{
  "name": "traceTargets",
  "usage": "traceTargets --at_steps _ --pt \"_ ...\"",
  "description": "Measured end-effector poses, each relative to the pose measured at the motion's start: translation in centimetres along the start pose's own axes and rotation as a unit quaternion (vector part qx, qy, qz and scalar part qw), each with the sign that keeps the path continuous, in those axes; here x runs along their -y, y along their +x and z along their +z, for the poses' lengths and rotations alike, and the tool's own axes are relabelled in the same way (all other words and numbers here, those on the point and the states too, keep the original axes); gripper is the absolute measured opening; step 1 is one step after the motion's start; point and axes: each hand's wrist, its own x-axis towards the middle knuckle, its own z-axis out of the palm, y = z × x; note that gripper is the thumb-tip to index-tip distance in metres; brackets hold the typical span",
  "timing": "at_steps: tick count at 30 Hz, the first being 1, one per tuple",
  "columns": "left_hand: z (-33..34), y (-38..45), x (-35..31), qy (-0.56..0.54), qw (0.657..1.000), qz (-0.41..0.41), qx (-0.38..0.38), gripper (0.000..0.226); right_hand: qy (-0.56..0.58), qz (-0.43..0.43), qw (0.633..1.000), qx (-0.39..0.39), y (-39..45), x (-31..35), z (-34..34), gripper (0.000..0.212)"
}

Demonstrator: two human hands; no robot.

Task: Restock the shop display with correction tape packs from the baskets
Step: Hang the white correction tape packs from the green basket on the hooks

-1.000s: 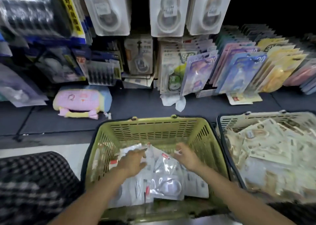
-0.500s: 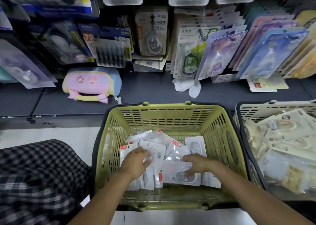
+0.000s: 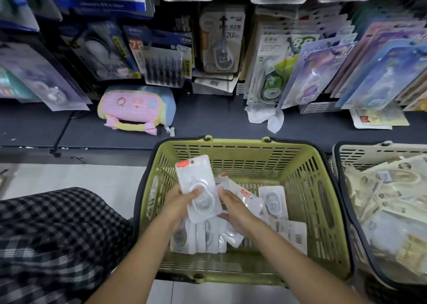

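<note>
Left hand (image 3: 179,205): grip closed on a white correction tape pack (image 3: 199,188), thumb across its blister, pack upright and raised above the basket floor.
Right hand (image 3: 233,207): fingers curled at the pack's right edge, touching it; whether they pinch it I cannot tell.
Loose packs (image 3: 272,202): more white packs lie in a heap under and beside both hands.
Green basket (image 3: 231,150): holds the heap, standing on the floor against the shelf's front edge.
Cream basket (image 3: 360,151): just right of the green one, filled with beige packs.
Shelf (image 3: 208,116): carries a pink pouch (image 3: 136,107) at left, a crumpled tissue (image 3: 265,116) and standing rows of carded display packs (image 3: 323,72) along its back edge.
</note>
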Motion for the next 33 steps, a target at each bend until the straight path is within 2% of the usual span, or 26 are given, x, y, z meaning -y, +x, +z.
traceTargets --at_steps 2,5,6,10,15,19,22,25,27,30,33 --pt "-1.8 0.1 -2.0 -0.038 0.998 0.045 -0.022 0.034 -0.047 0.011 0.998 -0.050 1.1 -1.5 1.8 0.048" --pt "-4.6 -0.2 -5.5 -0.072 0.991 0.107 -0.045 0.029 -0.235 -0.011 0.972 -0.019 2.2 -3.8 4.6 0.036" --pt "-5.3 -0.3 -6.4 -0.079 0.989 0.116 -0.045 0.026 -0.274 -0.016 0.961 -0.033 2.4 -4.2 5.4 0.036" --pt "-7.2 -0.7 -7.2 -0.069 0.988 0.126 -0.048 0.025 -0.330 -0.018 0.936 -0.123 2.8 -4.2 7.4 0.058" --pt "-8.1 -0.7 -6.3 -0.097 0.986 0.126 -0.045 0.020 -0.384 -0.039 0.906 -0.176 3.3 -4.4 8.7 0.058" --pt "-8.3 -0.8 -5.9 -0.092 0.986 0.134 -0.031 0.019 -0.243 0.014 0.955 -0.170 3.8 -3.9 6.8 0.057" --pt "-8.1 -1.0 -5.8 -0.086 0.987 0.130 -0.033 0.016 -0.190 0.007 0.958 -0.212 3.3 -3.6 3.8 0.046" --pt "-7.9 -1.2 -5.9 -0.076 0.989 0.122 -0.038 0.020 -0.064 -0.002 0.963 -0.261 2.2 -2.5 0.9 0.047" --pt "-7.7 -1.2 -5.9 -0.065 0.990 0.118 -0.039 0.029 0.043 -0.014 0.974 -0.223 1.2 -0.8 -0.6 0.045" --pt "-7.2 -1.3 -6.0 -0.044 0.991 0.119 -0.042 0.030 0.166 -0.084 0.977 -0.105 -0.7 2.8 -1.7 0.035" --pt "-6.5 -1.2 -5.9 -0.029 0.992 0.111 -0.047 0.025 0.180 -0.147 0.972 -0.017 -1.6 6.3 0.0 0.037"
